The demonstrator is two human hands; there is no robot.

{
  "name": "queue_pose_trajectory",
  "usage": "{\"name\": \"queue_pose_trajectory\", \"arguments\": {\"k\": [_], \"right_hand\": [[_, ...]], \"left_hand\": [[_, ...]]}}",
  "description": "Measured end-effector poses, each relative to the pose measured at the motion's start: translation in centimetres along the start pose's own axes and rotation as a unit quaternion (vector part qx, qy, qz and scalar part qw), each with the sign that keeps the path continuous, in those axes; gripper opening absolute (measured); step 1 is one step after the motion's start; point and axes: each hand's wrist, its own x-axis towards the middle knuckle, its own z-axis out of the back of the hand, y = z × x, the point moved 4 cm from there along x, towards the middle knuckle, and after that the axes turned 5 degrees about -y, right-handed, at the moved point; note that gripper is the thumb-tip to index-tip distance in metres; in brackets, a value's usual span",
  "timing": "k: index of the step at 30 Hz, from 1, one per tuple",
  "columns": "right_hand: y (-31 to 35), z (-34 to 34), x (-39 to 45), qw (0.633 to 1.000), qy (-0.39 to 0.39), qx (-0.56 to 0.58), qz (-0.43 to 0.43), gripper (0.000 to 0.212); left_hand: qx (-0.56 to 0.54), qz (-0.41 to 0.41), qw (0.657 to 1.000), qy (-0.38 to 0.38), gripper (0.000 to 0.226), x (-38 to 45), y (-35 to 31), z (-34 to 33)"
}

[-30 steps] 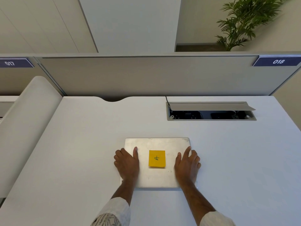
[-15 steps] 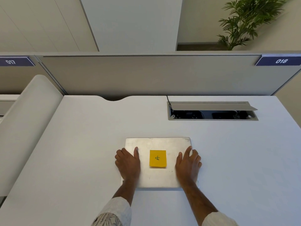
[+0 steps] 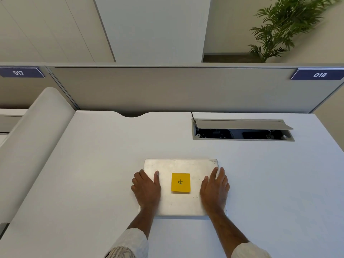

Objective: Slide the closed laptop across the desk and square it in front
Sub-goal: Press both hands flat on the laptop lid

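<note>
White office desk, closed silver metal laptop centred near the front edge.
Left hand and right hand are laid flat, fingers extended, on its lid; squaring is judged nearly done.

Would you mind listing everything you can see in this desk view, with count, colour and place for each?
laptop: one, silver, closed, flat on the desk, near the middle front
sticky note: one, yellow with a dark mark, on the laptop lid
desk: one, white, fills the lower view
cable box: one, grey, lid raised, recessed in the desk at far right
partition: one, beige, along the desk's far edge
number plates: two, dark blue, 017 at left and 018 at right on the partition top
plant: one, green, behind the partition at right
left hand: flat on the laptop's left edge
right hand: flat on the laptop's right edge
sleeves: two, pale, bottom edge
</note>
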Motion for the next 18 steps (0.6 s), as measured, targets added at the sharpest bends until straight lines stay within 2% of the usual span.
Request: {"name": "queue_pose_trajectory", "arguments": {"k": [4,7,10,13,15,18], "right_hand": [[0.8,0.2,-0.2,0.999,0.015,0.02,0.029,0.057],[1.6,0.3,-0.4,0.996,0.036,0.032,0.077,0.061],[2.6,0.2,-0.6,0.986,0.063,0.055,0.142,0.066],[4.0,0.8,-0.7,0.977,0.054,0.071,0.192,0.068],[4.9,1.1,-0.7,0.971,0.059,0.065,0.221,0.065],[5.7,1.2,-0.7,0.965,0.062,0.059,0.247,0.064]], "left_hand": [[-0.017,-0.015,1.0,0.009,0.053,-0.2,0.2,0.2],[-0.065,-0.034,0.997,-0.003,0.066,-0.4,0.2,0.3],[-0.089,-0.081,0.993,-0.01,0.082,-0.6,-0.6,1.0],[-0.101,-0.143,0.985,0.001,0.095,-0.8,-1.8,1.5],[-0.115,-0.178,0.977,0.004,0.088,-1.1,-2.5,1.8],[-0.114,-0.232,0.966,0.006,0.064,-1.7,-3.4,2.2]]}}
